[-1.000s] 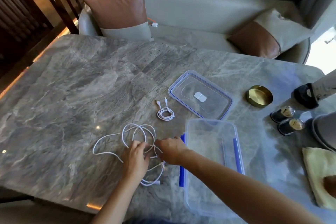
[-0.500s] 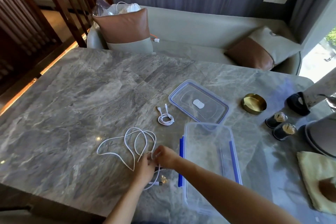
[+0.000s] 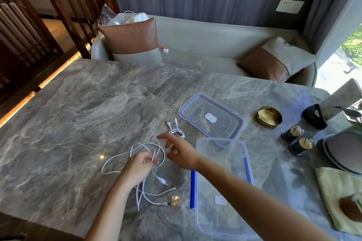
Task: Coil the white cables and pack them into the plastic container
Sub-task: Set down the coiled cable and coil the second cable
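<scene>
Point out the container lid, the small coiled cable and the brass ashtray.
container lid [image 3: 210, 118]: head view, white centre patch.
small coiled cable [image 3: 177, 132]: head view, its loops.
brass ashtray [image 3: 269, 116]: head view, inner bowl.

Two bare, sleeveless forearms

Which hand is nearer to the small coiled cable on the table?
The right hand. Its open fingers reach just in front of the small coiled cable, almost over it. The left hand is farther back, gripping the long loose cable.
</scene>
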`<state>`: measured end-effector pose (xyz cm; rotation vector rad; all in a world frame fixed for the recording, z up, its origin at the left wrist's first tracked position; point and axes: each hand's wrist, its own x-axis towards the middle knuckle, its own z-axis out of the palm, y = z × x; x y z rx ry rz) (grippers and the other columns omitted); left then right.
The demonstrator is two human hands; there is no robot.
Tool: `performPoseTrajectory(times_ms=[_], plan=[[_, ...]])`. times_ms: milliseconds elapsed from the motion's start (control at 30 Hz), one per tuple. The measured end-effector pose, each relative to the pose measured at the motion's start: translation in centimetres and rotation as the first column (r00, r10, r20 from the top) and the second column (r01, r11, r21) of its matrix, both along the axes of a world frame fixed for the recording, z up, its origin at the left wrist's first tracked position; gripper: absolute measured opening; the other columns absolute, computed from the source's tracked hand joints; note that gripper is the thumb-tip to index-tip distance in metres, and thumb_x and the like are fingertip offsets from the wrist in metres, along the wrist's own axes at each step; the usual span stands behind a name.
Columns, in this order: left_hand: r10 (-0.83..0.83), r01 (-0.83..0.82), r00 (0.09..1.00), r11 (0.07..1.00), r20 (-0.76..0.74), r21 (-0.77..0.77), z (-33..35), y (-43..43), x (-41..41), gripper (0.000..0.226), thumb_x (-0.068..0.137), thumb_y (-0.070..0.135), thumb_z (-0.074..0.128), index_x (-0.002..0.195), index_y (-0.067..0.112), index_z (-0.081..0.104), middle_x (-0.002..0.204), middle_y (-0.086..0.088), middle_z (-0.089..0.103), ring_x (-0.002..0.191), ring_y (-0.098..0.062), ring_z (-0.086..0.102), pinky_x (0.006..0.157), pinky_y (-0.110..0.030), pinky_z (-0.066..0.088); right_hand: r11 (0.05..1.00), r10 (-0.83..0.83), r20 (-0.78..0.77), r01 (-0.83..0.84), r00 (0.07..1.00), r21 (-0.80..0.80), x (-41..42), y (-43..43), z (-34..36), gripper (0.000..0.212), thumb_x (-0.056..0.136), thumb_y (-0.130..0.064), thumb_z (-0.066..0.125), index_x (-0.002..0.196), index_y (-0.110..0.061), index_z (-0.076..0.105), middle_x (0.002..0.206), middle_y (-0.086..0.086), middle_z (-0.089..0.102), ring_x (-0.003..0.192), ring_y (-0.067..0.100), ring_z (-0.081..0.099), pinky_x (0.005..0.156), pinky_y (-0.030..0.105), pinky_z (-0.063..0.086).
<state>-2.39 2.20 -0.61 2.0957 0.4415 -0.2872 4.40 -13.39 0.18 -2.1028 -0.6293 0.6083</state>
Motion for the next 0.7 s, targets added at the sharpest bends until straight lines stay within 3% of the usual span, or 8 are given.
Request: performPoseTrajectory(times_ms=[67, 100, 200, 300, 433, 500, 600, 700], plan=[[-0.088, 0.084, 0.996, 0.990, 0.033, 0.113, 1.1, 0.5, -0.2, 0.033, 0.078, 0.000, 0.052, 0.061, 0.026, 0.059, 0.081, -0.007, 0.067, 0.082, -0.024, 0.060, 0.083, -0.037, 0.044, 0.991, 0.132, 0.086, -0.130, 0.988, -0.030, 0.0, 0.0, 0.6, 0.063, 0.083, 0.004, 0.057, 0.138, -0.023, 0.043, 0.108, 0.006, 0.040, 0.079, 0.014, 0.046, 0.081, 0.019, 0.039], [-0.098, 0.095, 0.994, 0.993, 0.045, 0.072, 1.7, 0.5, -0.3, 0.034, 0.078, -0.002, 0.049, 0.060, 0.025, 0.059, 0.074, -0.006, 0.066, 0.076, -0.024, 0.060, 0.079, -0.038, 0.045, 0.983, 0.182, 0.119, -0.179, 0.976, -0.036, 0.0, 0.1, 0.9, 0.061, 0.082, 0.002, 0.060, 0.136, -0.023, 0.046, 0.110, 0.007, 0.041, 0.084, 0.015, 0.046, 0.083, 0.019, 0.040], [-0.017, 0.028, 0.997, 0.990, 0.080, -0.140, 3.0, 0.5, -0.1, 0.039, 0.079, -0.009, 0.040, 0.060, 0.020, 0.060, 0.058, -0.002, 0.059, 0.057, -0.022, 0.052, 0.063, -0.034, 0.042, 0.971, 0.229, 0.121, -0.235, 0.966, 0.042, 0.0, 0.4, 1.5, 0.025, 0.083, -0.008, 0.067, 0.108, -0.004, 0.066, 0.089, 0.006, 0.053, 0.079, 0.020, 0.050, 0.073, 0.026, 0.040], [0.048, -0.026, 0.987, 0.990, 0.154, -0.141, 3.7, 0.9, 0.2, 0.027, 0.078, 0.001, 0.042, 0.069, 0.016, 0.062, 0.054, 0.003, 0.050, 0.055, -0.018, 0.042, 0.058, -0.030, 0.033, 0.989, 0.091, -0.028, -0.087, 0.995, 0.119, 0.2, 0.2, 2.1, 0.018, 0.086, -0.016, 0.066, 0.088, 0.001, 0.069, 0.066, 0.006, 0.054, 0.060, 0.012, 0.048, 0.065, 0.029, 0.040], [0.100, -0.057, 0.973, 0.978, 0.208, -0.202, 3.8, 1.3, 0.2, 0.034, 0.086, -0.007, 0.042, 0.076, 0.016, 0.065, 0.059, 0.001, 0.054, 0.053, -0.015, 0.045, 0.055, -0.027, 0.037, 0.982, 0.040, -0.169, -0.007, 0.985, 0.187, 0.7, -0.7, 3.3, 0.019, 0.092, -0.014, 0.058, 0.087, 0.001, 0.069, 0.069, 0.009, 0.062, 0.057, 0.010, 0.054, 0.062, 0.023, 0.050], [0.085, -0.035, 0.967, 0.978, 0.241, -0.204, 3.7, 1.0, 0.0, 0.034, 0.089, -0.006, 0.046, 0.079, 0.019, 0.067, 0.065, 0.004, 0.062, 0.055, -0.008, 0.056, 0.060, -0.019, 0.046, 0.954, 0.056, -0.334, 0.048, 0.941, 0.295, 0.7, -1.4, 3.7, 0.014, 0.093, -0.009, 0.055, 0.085, -0.007, 0.066, 0.070, 0.001, 0.063, 0.056, 0.006, 0.060, 0.060, 0.018, 0.054], [0.102, -0.042, 0.948, 0.979, 0.302, -0.199, 3.1, 0.5, -0.4, 0.032, 0.088, -0.005, 0.053, 0.083, 0.023, 0.069, 0.073, 0.010, 0.069, 0.060, 0.005, 0.063, 0.064, -0.006, 0.048, 0.870, 0.030, -0.508, 0.227, 0.861, 0.437, 0.6, -2.4, 4.1, 0.008, 0.092, -0.005, 0.055, 0.092, -0.010, 0.061, 0.075, 0.005, 0.066, 0.058, 0.008, 0.065, 0.059, 0.021, 0.057], [0.088, -0.034, 0.951, 0.983, 0.297, -0.183, 2.2, -0.3, -0.6, 0.022, 0.087, -0.005, 0.055, 0.095, 0.007, 0.071, 0.077, 0.004, 0.071, 0.065, 0.005, 0.064, 0.067, -0.007, 0.047, 0.750, 0.046, -0.667, 0.415, 0.744, 0.515, 0.6, -3.2, 4.1, 0.011, 0.092, -0.002, 0.053, 0.088, -0.010, 0.059, 0.080, 0.005, 0.069, 0.065, 0.011, 0.070, 0.059, 0.021, 0.057]])
